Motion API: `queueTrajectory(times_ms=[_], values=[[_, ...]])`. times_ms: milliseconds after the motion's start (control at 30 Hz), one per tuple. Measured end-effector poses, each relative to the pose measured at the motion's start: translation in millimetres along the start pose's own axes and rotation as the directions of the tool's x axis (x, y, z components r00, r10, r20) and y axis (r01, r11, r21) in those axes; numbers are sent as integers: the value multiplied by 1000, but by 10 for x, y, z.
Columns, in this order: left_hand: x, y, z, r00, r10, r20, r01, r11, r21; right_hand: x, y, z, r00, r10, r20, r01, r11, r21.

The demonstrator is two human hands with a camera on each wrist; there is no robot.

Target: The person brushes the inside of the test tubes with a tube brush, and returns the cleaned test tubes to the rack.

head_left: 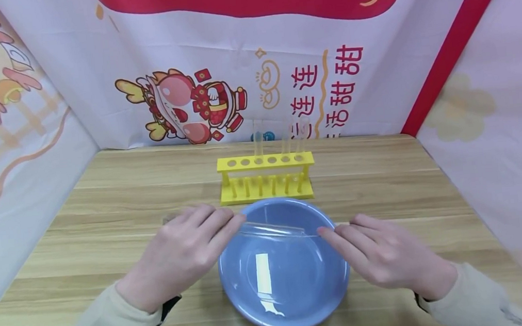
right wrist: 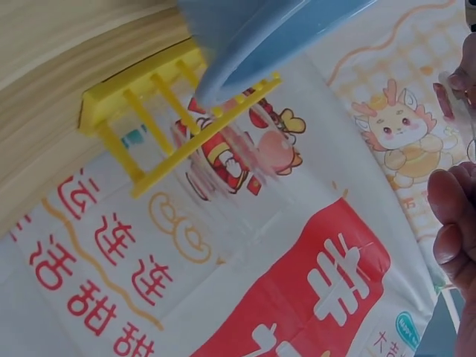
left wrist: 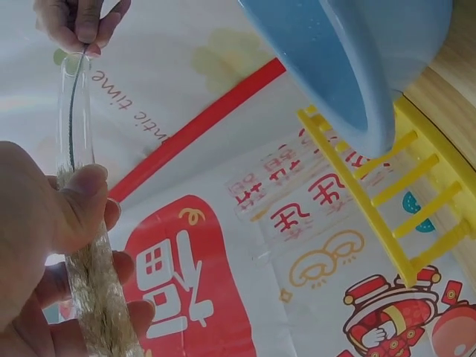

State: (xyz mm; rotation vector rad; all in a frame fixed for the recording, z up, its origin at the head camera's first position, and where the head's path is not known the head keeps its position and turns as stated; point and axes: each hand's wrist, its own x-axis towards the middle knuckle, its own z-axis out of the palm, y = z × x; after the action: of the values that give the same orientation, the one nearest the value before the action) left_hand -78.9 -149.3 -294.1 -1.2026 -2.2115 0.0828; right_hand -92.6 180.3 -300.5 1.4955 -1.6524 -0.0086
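My left hand grips a clear test tube, which lies nearly level above the blue basin. Inside the tube, the left wrist view shows the bristles of a test tube brush. Its thin twisted wire handle comes out of the tube's mouth. My right hand pinches the end of that wire between thumb and fingers, just beyond the mouth. In the right wrist view only part of the right hand appears, at the right edge.
Behind the basin stands a yellow test tube rack with three clear tubes upright in it. All stands on a wood-grain table. Printed cloth walls close off the back and both sides.
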Motion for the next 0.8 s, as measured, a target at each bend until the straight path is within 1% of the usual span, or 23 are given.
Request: queueTrajectory(times_ms=[167,267,367,433,533,600,700,800], values=[[10,3,-11,1000,-23,17,23,1000,-8,-40,-43,62,998,59,32,-60,998,26],[7,1,-6,999,-35,25,35,999,-22,-55,-56,86,995,89,40,-90,996,23],[5,3,9,998,-52,29,54,997,-60,-45,-52,102,994,108,12,-108,994,-9],[8,5,19,997,-72,41,75,993,-92,-30,-46,106,993,115,-23,-116,992,-43],[13,4,28,993,-99,67,108,984,-139,-11,-34,109,992,96,-81,-105,989,-102],[13,3,28,990,-112,83,124,980,-158,-1,-21,117,991,64,-115,-80,987,-139],[6,0,31,990,-117,76,130,975,-183,4,5,142,988,17,-155,-46,981,-186],[-3,1,32,991,-117,70,129,970,-206,-4,34,167,985,-13,-172,-25,976,-217]])
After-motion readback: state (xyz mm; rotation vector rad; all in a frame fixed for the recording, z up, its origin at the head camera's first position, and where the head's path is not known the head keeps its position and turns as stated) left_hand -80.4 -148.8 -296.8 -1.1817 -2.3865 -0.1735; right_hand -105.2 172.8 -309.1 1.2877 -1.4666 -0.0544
